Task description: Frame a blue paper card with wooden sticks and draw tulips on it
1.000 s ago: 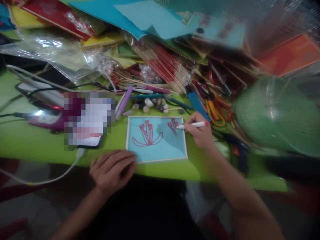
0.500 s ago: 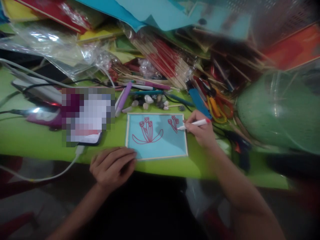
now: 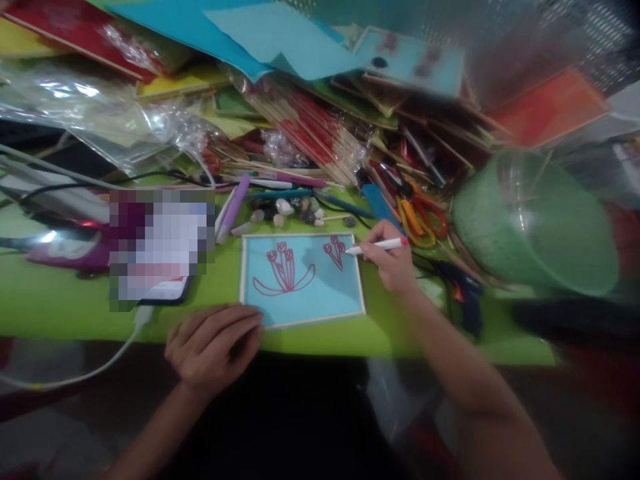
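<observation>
A light blue card [image 3: 320, 293] with a pale, thin frame lies on the green tabletop before me. On its left half is a red line drawing of flowers [image 3: 284, 270] with two long curved leaves; a smaller flower cluster [image 3: 336, 253] is drawn at the upper right. My right hand [image 3: 393, 260] pinches a white marker [image 3: 380, 245] with a red end, its tip at the small cluster's right flower. At the card's lower left corner, my left hand [image 3: 215, 343] rests with curled fingers closed over the corner. Its thumb is mostly hidden.
Left of the card lies a phone [image 3: 165, 287], partly pixelated, with a white cable. Pebbles [image 3: 285, 208], pens and a purple marker [image 3: 234, 208] lie behind. Orange-handled scissors [image 3: 417, 220], a glue gun [image 3: 465, 297] and a green basin [image 3: 535, 227] stand right. Sticks and plastic wrap pile up beyond.
The marker tip has moved up the card's right side, and the small cluster's stems now meet in a point. My left hand stays on the corner. The whole view has shifted slightly.
</observation>
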`<move>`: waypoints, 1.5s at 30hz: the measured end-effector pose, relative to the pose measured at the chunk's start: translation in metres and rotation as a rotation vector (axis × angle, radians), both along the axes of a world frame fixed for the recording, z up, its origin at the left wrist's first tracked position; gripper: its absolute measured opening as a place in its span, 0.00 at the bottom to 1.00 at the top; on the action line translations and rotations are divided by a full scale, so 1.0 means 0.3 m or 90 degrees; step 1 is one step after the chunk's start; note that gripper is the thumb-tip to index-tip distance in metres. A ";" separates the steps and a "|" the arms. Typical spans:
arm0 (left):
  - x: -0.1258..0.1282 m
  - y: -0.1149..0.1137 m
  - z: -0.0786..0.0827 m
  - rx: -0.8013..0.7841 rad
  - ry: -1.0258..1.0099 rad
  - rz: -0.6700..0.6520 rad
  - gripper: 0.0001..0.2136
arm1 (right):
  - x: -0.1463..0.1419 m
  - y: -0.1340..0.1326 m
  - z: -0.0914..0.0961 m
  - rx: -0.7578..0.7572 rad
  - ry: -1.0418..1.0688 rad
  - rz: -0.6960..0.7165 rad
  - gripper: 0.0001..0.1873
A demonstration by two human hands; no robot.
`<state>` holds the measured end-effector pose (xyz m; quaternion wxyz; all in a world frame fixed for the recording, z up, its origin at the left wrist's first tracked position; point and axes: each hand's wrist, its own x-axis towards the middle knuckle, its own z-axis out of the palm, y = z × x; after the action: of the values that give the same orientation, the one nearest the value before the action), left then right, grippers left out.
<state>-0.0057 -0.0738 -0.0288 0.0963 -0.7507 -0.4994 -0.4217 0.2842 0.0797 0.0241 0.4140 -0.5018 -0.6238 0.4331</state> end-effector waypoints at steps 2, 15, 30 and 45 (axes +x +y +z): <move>-0.001 -0.001 0.000 -0.002 0.001 0.002 0.13 | 0.000 -0.001 -0.003 0.004 0.001 0.003 0.08; -0.009 0.001 -0.010 0.007 0.002 -0.011 0.13 | -0.007 -0.001 0.009 0.007 -0.018 0.004 0.07; -0.010 0.002 -0.014 0.014 0.005 -0.003 0.13 | -0.004 -0.004 0.014 -0.033 0.006 0.046 0.07; -0.011 0.005 -0.009 0.015 0.007 -0.006 0.13 | 0.003 0.003 -0.008 -0.024 0.075 0.011 0.09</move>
<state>-0.0090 -0.0722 -0.0315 0.1060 -0.7541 -0.4905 -0.4236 0.2850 0.0807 0.0217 0.4370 -0.4778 -0.5945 0.4767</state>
